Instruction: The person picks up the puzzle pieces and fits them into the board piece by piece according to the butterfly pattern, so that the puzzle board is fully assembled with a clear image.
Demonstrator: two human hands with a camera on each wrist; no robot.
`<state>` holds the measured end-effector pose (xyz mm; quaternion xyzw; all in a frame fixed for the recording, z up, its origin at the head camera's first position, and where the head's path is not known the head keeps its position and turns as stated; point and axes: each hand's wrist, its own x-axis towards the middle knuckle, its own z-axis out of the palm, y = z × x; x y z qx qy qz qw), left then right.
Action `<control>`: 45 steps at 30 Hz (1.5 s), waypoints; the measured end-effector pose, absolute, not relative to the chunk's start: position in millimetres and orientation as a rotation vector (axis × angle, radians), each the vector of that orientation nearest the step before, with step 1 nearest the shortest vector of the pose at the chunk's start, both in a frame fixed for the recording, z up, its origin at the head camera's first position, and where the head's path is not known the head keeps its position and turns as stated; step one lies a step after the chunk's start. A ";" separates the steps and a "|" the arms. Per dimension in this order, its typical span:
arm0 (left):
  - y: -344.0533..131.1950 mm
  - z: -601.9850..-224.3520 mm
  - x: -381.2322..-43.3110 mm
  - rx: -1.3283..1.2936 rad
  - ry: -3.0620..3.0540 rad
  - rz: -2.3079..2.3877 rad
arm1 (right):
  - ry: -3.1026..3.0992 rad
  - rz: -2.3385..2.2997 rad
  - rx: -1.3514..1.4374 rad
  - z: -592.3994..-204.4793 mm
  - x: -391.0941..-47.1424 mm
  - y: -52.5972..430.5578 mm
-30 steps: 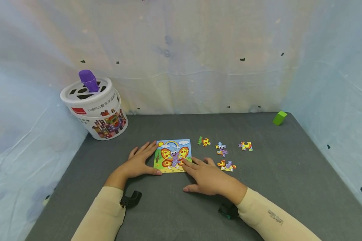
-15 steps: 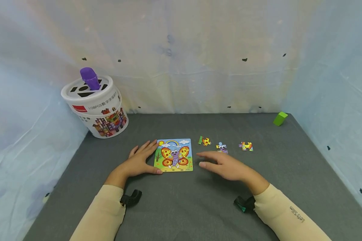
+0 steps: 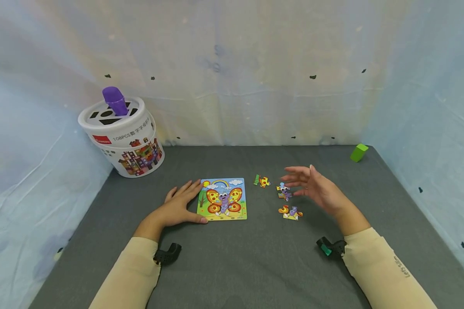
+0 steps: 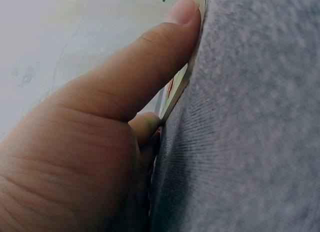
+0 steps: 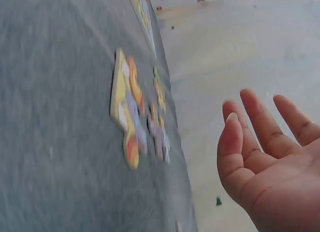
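Observation:
A square butterfly puzzle board (image 3: 222,199) lies on the grey table. My left hand (image 3: 176,207) rests at its left side, fingers spread, with index fingertip and thumb at the two left corners. In the left wrist view the thumb (image 4: 150,51) lies along the board's edge. My right hand (image 3: 321,191) is raised over the loose jigsaw pieces, palm turned inward, fingers extended, holding nothing. Close to its fingertips is a purple-and-blue piece (image 3: 284,192). Nearer me lies a piece with yellow and orange parts (image 3: 291,213); a yellow-and-green piece (image 3: 262,181) is farther left.
A white lidded bucket (image 3: 123,139) stands at the back left, a purple block (image 3: 114,101) sticking out of its lid. A green block (image 3: 358,152) sits in the far right corner. Cloth walls (image 3: 255,86) rise behind and beside the table.
My right hand has left the board, moved right past the pieces and turned palm inward; it now covers the rightmost piece from the head view. My left hand stays put.

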<state>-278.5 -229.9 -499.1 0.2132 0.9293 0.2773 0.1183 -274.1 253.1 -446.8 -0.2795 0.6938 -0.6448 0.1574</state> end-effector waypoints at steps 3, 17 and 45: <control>-229.8 -499.4 -278.8 0.624 2.718 0.814 | 1.977 -1.840 -0.799 -452.6 -278.6 263.9; -229.8 -498.7 -279.5 0.620 2.723 0.813 | 2.184 -1.284 -0.682 -471.2 -283.5 283.3; -229.8 -500.0 -279.3 0.628 2.722 0.824 | 2.350 -1.196 -0.687 -457.4 -268.4 240.5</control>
